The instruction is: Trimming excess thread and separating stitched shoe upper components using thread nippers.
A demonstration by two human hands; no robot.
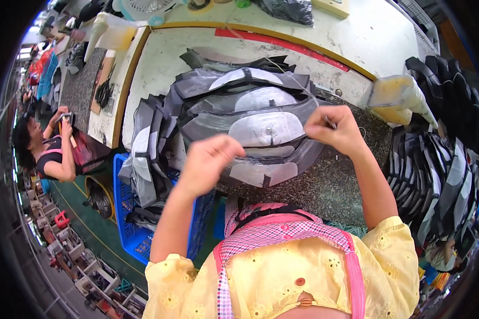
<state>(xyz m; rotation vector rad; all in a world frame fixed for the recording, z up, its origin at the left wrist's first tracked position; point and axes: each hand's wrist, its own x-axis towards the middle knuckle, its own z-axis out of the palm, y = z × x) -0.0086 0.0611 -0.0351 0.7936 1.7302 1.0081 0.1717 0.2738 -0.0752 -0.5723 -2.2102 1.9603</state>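
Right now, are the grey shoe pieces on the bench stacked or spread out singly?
Stacked. The grey shoe pieces overlap in a heap on the bench; both hands are raised above them.

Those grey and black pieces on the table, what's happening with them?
A person in a yellow top is working at a speckled table. Both hands are raised over a pile of grey and black cut pieces. The right hand pinches something thin; the left hand is curled above the pile's near edge. More pieces hang over a blue crate.

Grey-and-black fabric pieces [250, 114], blue crate [127, 212]
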